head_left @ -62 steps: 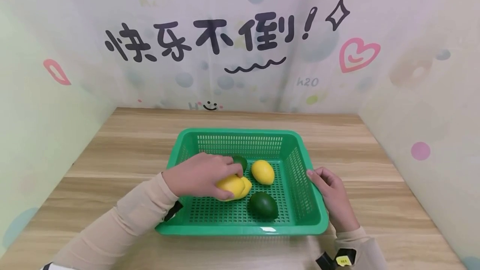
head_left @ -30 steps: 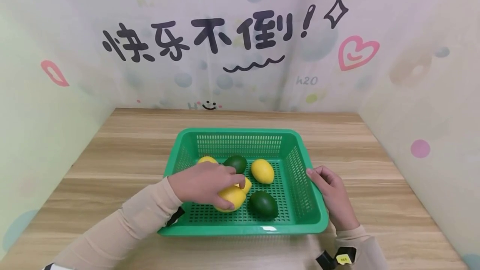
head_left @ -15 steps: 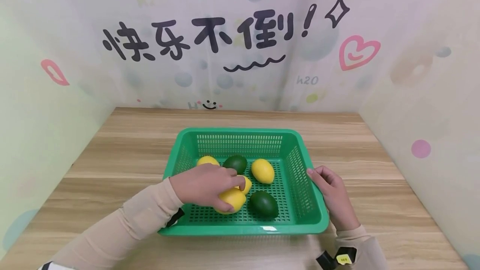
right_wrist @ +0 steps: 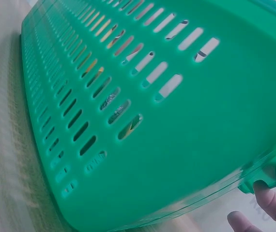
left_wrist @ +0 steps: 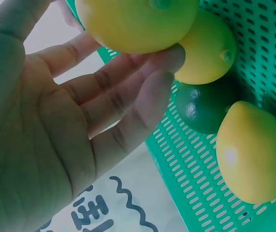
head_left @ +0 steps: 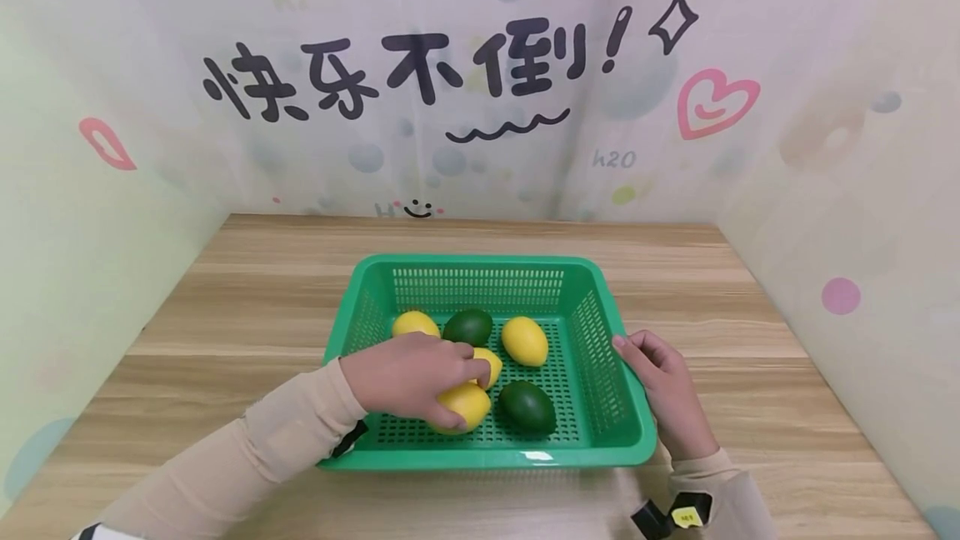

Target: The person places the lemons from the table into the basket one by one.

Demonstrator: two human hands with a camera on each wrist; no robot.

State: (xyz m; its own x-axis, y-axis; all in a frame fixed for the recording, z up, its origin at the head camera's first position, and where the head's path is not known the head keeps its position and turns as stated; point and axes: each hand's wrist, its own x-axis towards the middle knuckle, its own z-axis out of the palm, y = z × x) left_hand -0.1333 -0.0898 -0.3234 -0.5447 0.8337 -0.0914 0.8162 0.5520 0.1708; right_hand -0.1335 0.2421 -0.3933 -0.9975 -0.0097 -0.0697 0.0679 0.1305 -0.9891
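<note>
My left hand [head_left: 420, 377] reaches into a green plastic basket [head_left: 487, 461] and holds a lemon [head_left: 467, 407] between thumb and fingers, low over the perforated floor. In the left wrist view that lemon [left_wrist: 138, 24] sits against the fingertips, close to another lemon [left_wrist: 208, 48]. In the head view this second lemon [head_left: 489, 367] lies partly behind my fingers. My right hand [head_left: 670, 390] grips the basket's right rim, thumb on top. In the right wrist view only a few fingertips [right_wrist: 271, 198] show under the rim.
Also in the basket are a lemon [head_left: 416, 323] at back left, a lemon [head_left: 525, 341] at right, and dark green avocado-like fruits at the back [head_left: 468, 327] and front [head_left: 527, 408]. The basket stands on a wooden table [head_left: 277, 273] before a printed cloth backdrop [head_left: 480, 173].
My left hand has shifted toward the front of the basket with its lemon, uncovering the back-left lemon and more of the rear green fruit. My right hand stays on the rim.
</note>
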